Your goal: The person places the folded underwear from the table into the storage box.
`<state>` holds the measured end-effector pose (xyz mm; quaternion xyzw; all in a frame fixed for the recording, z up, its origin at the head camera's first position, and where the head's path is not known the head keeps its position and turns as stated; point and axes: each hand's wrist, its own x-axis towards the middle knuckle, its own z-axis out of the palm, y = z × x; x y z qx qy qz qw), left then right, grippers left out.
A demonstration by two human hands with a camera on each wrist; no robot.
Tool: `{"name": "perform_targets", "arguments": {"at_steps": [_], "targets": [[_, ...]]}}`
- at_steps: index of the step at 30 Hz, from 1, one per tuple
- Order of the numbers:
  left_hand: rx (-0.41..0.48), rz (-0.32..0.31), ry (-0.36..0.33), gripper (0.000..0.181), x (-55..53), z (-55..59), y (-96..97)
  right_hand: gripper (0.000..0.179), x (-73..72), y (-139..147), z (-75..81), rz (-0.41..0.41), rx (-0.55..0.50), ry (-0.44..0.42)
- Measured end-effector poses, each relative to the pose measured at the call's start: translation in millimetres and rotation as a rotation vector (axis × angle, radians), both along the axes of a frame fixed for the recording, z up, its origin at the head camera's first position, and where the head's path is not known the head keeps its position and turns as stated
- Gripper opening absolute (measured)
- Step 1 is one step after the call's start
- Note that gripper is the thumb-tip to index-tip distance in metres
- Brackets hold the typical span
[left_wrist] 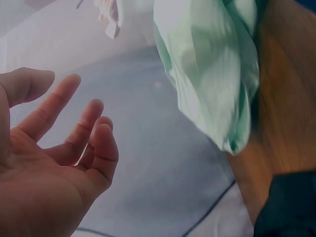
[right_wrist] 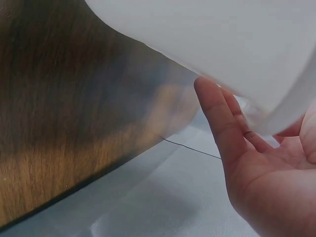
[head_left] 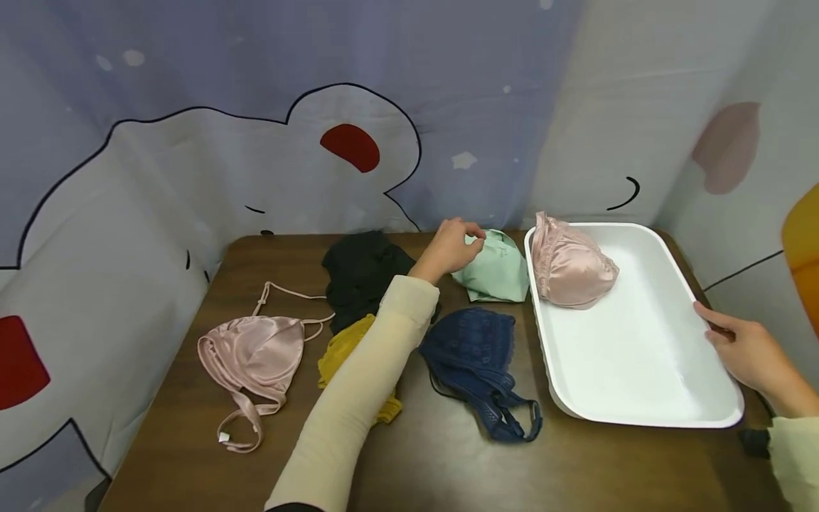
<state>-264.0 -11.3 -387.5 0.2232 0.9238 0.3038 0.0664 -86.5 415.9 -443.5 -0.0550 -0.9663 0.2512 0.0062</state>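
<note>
My left hand (head_left: 450,245) hovers beside a mint-green bra (head_left: 498,272) at the table's back. In the left wrist view, the left hand's loosely bent fingers (left_wrist: 44,116) hold nothing and stay apart from the green cloth (left_wrist: 207,69). On the right, my right hand (head_left: 745,352) grips the side rim of a white tray (head_left: 640,355). The right wrist view shows its fingers (right_wrist: 219,118) under the tray's edge, with the thumb side partly cut off. A folded pink satin bra (head_left: 572,267) lies in the tray's back left corner.
A navy lace bra (head_left: 470,348) lies left of the tray. A black garment (head_left: 365,270) and a mustard-yellow one (head_left: 345,348) are partly behind my left arm. Another pink bra (head_left: 259,352) with loose straps lies at left. Printed curtains (head_left: 256,171) surround the wooden table (head_left: 448,469).
</note>
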Motion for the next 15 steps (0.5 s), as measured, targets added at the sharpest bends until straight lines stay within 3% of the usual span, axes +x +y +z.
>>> {"name": "perform_targets", "arguments": {"at_steps": [15], "targets": [[0.025, 0.057, 0.067, 0.017, -7.5, -4.0, -56.2, 0.044, 0.0, 0.0, -3.1, -0.014, 0.020, 0.001]]}}
